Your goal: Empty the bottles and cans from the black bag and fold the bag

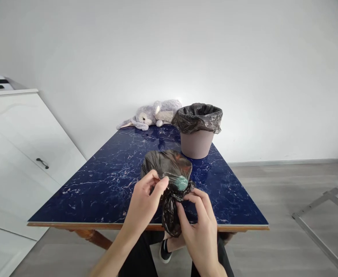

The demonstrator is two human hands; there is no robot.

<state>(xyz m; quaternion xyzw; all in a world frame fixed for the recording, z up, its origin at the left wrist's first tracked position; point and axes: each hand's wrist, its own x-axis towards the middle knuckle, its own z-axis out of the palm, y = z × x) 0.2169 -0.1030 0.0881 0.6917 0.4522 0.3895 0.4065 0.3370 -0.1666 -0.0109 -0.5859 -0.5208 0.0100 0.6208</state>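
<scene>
**Black bag, bunched at the neck, lies near the table's front edge**

Your black bag (164, 163) rests on the blue marbled table (99, 184), its gathered tail reaching past the near edge. A round green item (181, 183) shows through the thin film beside the neck. Your right hand (199, 221) grasps the bunched plastic, thumb against the tail and fingers at the neck's right side. Your left hand (144, 206) has thumb and forefinger bent close together at the bag, left of the neck; whether they pinch a fold, you cannot tell. Beyond the bag, to your right, stands a pinkish bin (196, 145) with a dark liner (197, 126); a plush toy (157, 115) lies at the far end.
</scene>
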